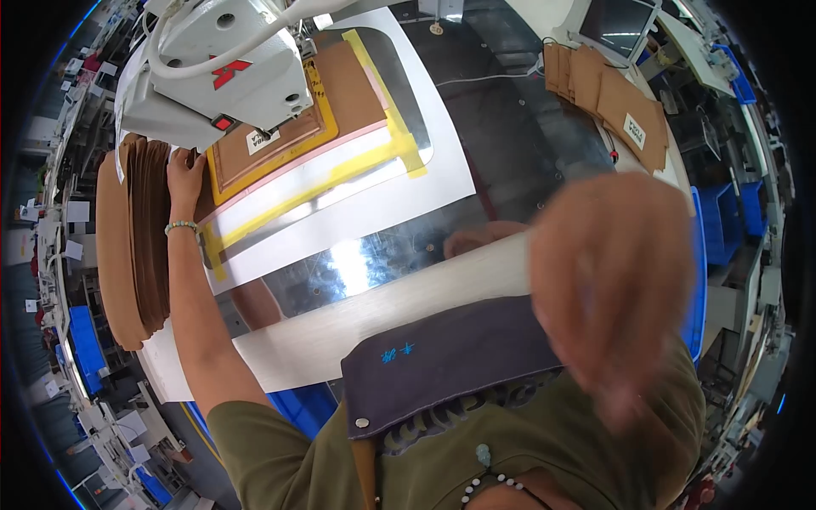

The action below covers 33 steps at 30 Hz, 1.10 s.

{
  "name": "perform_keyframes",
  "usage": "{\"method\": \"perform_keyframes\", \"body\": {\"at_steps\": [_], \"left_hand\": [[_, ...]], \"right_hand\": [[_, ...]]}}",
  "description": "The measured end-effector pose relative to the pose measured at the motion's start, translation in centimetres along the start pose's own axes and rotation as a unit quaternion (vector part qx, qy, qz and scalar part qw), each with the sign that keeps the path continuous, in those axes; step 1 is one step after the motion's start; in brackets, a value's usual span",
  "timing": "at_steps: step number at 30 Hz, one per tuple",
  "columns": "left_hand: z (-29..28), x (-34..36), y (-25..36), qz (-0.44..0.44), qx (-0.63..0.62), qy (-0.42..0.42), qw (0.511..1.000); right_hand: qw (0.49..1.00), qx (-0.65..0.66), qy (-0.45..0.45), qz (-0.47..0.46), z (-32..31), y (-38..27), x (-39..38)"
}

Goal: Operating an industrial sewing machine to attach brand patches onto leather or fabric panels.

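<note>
Two groups of brown panels and one piece beneath a white sewing-machine head [263,81] let us judge how far the work has come. On the far left of centre, we see a brown panel [293,132] framed by a yellow clamp frame [333,127]; it bears a white label [257,144], with the needle area of the head just above the label. Around the frame lie a larger brown sheet [361,98], strips of yellow tape [314,180] and a broad white sheet [446,170], all on the dark, glossy surface [510,110].

At the left edge we find a thick stack of brown panels [119,246], standing on edge; no labels show on the sides turned to us, so we take these as probably waiting. At the far right lies a smaller, fanned pile of brown panels [616,98], the nearest carrying a similar white label [634,131]; we judge these to be done, though most of their faces are covered. The framed piece thus appears to be in progress, and we cannot tell whether its label is fully stitched.

Our left hand [184,174] is bent between the left stack and the frame; we cannot tell whether its fingers grasp anything. Our right hand [616,272], raised at the near right, seems loosely curled, but blur prevents us from telling whether it holds something.
</note>
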<state>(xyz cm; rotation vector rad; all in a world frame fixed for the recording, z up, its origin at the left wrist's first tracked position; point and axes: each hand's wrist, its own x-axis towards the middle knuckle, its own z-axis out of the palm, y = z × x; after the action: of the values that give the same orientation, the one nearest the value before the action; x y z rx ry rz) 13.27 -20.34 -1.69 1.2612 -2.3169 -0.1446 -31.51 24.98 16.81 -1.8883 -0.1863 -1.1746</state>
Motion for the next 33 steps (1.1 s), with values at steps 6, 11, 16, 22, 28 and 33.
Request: {"method": "perform_keyframes", "body": {"at_steps": [6,11,16,22,28,33], "left_hand": [[2.0,1.6,4.5,0.014,-0.091,-0.036,0.995],[2.5,2.2,3.4,0.064,-0.088,-0.078,0.991],[5.7,2.4,4.0,0.122,0.04,-0.051,0.99],[11.6,0.7,14.2,0.204,0.049,0.092,0.973],[11.1,-0.4,17.7,0.032,-0.257,0.082,0.962],[4.0,-2.1,15.1,0.121,0.131,0.027,0.984]], "right_hand": [[0.784,-0.492,-0.006,0.378,-0.6,9.8,-4.1],[0.785,-0.526,-0.084,0.316,1.0,17.9,-3.6],[0.73,-0.597,-0.133,0.304,0.8,20.7,-2.7],[0.705,-0.631,-0.034,0.32,-1.5,20.7,-5.5],[0.65,-0.676,0.01,0.347,-2.2,20.2,-5.4],[0.659,-0.675,0.022,0.332,-1.8,20.9,-5.0]]}}
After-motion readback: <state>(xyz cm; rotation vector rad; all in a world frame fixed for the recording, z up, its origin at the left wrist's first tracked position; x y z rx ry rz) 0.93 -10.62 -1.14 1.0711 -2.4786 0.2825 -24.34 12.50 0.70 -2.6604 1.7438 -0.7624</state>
